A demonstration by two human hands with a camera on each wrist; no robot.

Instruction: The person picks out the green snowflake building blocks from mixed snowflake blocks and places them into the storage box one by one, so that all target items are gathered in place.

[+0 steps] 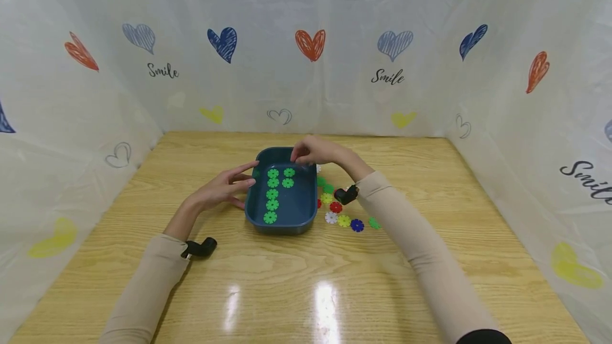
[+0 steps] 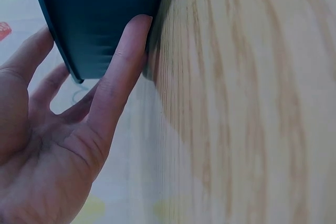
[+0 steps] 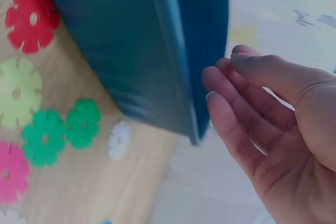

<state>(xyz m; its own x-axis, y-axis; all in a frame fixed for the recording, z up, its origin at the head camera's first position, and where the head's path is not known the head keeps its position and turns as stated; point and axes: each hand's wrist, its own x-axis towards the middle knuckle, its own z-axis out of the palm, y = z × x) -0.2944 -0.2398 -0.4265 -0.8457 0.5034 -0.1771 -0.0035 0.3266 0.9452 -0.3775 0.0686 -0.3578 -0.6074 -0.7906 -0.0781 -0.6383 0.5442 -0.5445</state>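
A dark blue rectangular bin stands on the table with several green flower-shaped discs inside, a longer column on the left and a pair to its right. My left hand rests spread fingers against the bin's left rim and outer side. In the left wrist view those fingers lie long and mostly straight along the wall. Over the bin's far right part is my right hand, fingers bent loosely, thumb near the fingertips. In the right wrist view no disc shows in this hand.
Right of the bin lie loose flower-shaped discs, among them red, white, yellow and blue. My right forearm covers part of that area. A patterned white sheet rises behind the wooden table.
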